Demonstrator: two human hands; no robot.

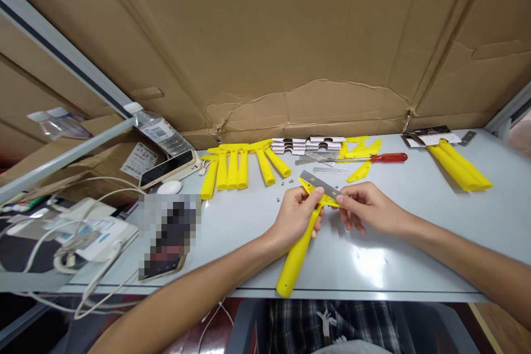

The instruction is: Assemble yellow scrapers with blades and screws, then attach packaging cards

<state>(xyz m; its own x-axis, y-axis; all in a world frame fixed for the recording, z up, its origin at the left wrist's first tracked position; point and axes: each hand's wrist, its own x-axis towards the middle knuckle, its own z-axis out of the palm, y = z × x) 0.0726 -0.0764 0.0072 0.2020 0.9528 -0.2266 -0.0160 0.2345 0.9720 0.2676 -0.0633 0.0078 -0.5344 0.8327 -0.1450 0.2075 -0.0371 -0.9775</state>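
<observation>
My left hand (295,213) is closed around the neck of a yellow plastic scraper (295,263), its handle slanting down toward the table's front edge. Across the scraper's head lies a flat grey metal blade (317,181), with my left thumb pressing on it. The fingers of my right hand (371,204) pinch the blade's right end against the head. Just beyond both hands, a few tiny screws (284,183) are scattered on the table. A screwdriver (388,158) with a red handle lies behind my right hand, near loose yellow head pieces (359,171).
Several yellow scrapers (232,168) stand in a row at the back left. Stacked blade packs (288,146) sit beside them. Two more scrapers (460,166) lie at the right. Phones (170,168), a water bottle (164,133) and white cables (89,254) crowd the left. Cardboard (290,38) walls the back.
</observation>
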